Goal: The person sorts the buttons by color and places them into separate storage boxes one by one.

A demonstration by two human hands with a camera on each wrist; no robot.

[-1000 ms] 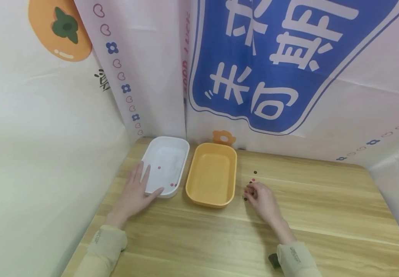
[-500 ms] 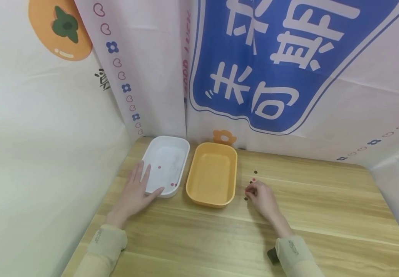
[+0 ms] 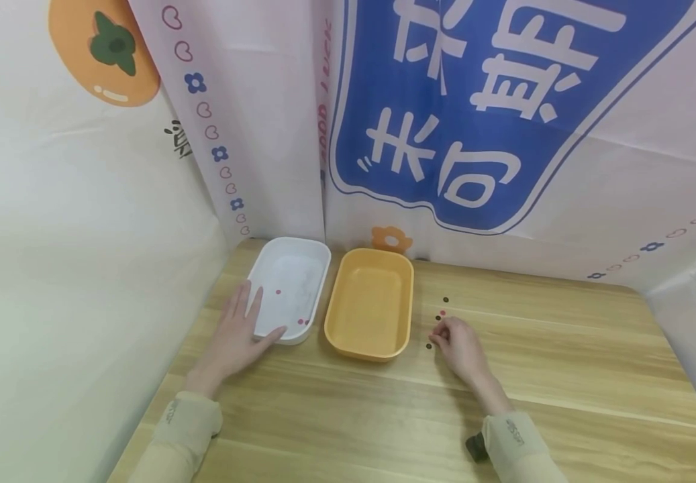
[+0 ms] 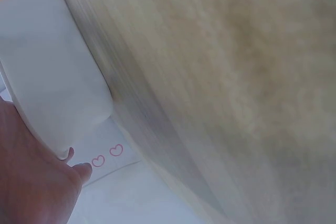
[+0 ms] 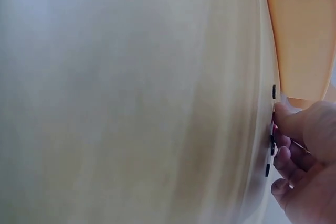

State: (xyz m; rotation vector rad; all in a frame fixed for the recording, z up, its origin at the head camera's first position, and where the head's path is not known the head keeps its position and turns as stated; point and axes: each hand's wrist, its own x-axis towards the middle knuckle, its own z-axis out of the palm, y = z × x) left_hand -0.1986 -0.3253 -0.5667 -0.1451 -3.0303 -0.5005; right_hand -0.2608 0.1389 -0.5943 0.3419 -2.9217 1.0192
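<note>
Our L hand (image 3: 233, 342) lies across the white tray (image 3: 293, 265), fingers loosely spread over the side rim, thumb at the near end; we see nothing grasped in it. Our R hand (image 3: 464, 350) pinches a small pink disc (image 5: 274, 119) b/w thumb & fingertip, low at the surface (image 3: 348, 416); can't tell if it's fully lifted.

Main risk: disc is tiny & flat, so w/ little edge to pinch it could slip, flip or skid off. Next, crowding: a near black disc (image 3: 429, 346) sits just on our side of the R fingertips, while a mid black disc (image 3: 437, 318), a loose pink disc (image 3: 442, 313) & a far black disc (image 3: 445, 300) lie just beyond them. A low sideways sweep could scatter these or drag a neighbor along.

The yellow tray (image 3: 368, 302) stands b/w our hands; crossing it too low could knock its rim & prob. loosen the pinch. If the L hand leans too hard, the white tray might tip or slide, jostling the pink pieces (image 3: 278, 292) inside, beside the L fingers & thumb.
</note>
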